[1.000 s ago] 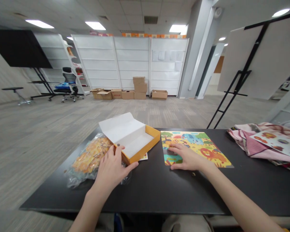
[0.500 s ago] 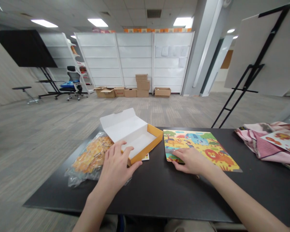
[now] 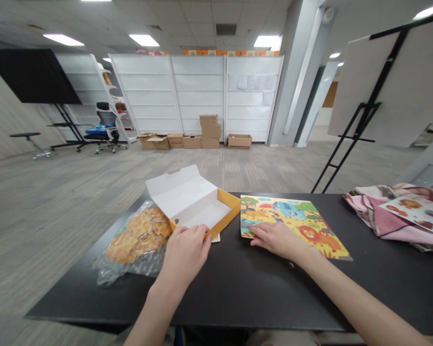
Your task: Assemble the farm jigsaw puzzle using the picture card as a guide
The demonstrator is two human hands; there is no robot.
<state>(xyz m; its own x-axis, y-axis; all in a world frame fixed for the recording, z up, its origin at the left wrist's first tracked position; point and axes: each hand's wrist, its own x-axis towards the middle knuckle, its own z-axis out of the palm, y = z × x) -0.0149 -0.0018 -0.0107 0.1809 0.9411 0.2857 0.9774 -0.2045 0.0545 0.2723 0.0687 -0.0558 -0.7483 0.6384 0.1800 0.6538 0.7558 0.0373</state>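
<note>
Yellow box open, lid up; my left hand pinches its near rim. My right hand is on the picture board, can't tell if gripping. Board's out on the black table; orange pieces still bagged.

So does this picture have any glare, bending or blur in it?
In the head view, the ceiling lights wash out to plain white; the black screen and white board slant near the edges, probably from a wide lens; the plastic bag shows pale glints; the far papers are too faint to read; the box, left hand and right hand look fairly clear.
</note>
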